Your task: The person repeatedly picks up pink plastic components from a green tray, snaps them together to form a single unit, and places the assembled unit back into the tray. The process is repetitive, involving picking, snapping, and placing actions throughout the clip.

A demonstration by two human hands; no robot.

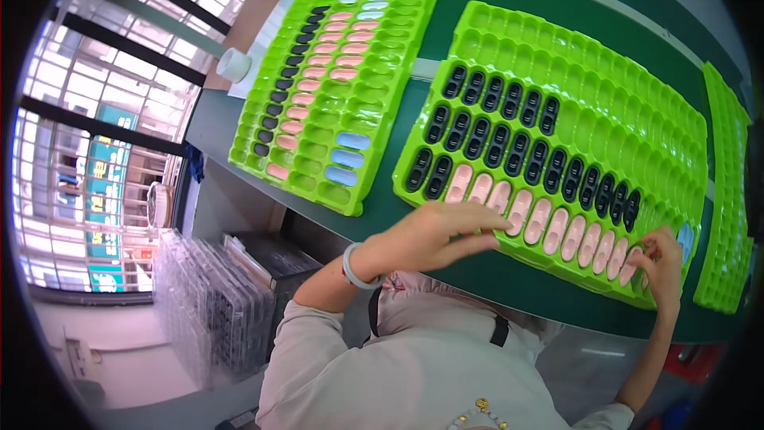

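The fingers of the left hand lie stretched and slightly spread, flat over the near row of pink oval pieces; they close on nothing and seem to press or brush the pieces down into their pockets. The right hand rests at the far right end of that same row, its fingers curled together at the last pink piece; whether they pinch one I cannot tell.

Both hands work on the near green tray, which lies tilted across the green counter with its filled edge closest to the person, so the working row is within easy reach. Behind the pink row sit rows of black slotted pieces, each upright in its own pocket; the pockets keep the parts apart and in order. The far rows of this tray are bare.

To the left, well apart from the hands, a second green tray holds a column of black pieces, a column of pink ones and a few pale blue ones. A third green tray lies at the right edge. A white roll of tape sits beyond the second tray. A stack of clear trays stands below the counter at left.
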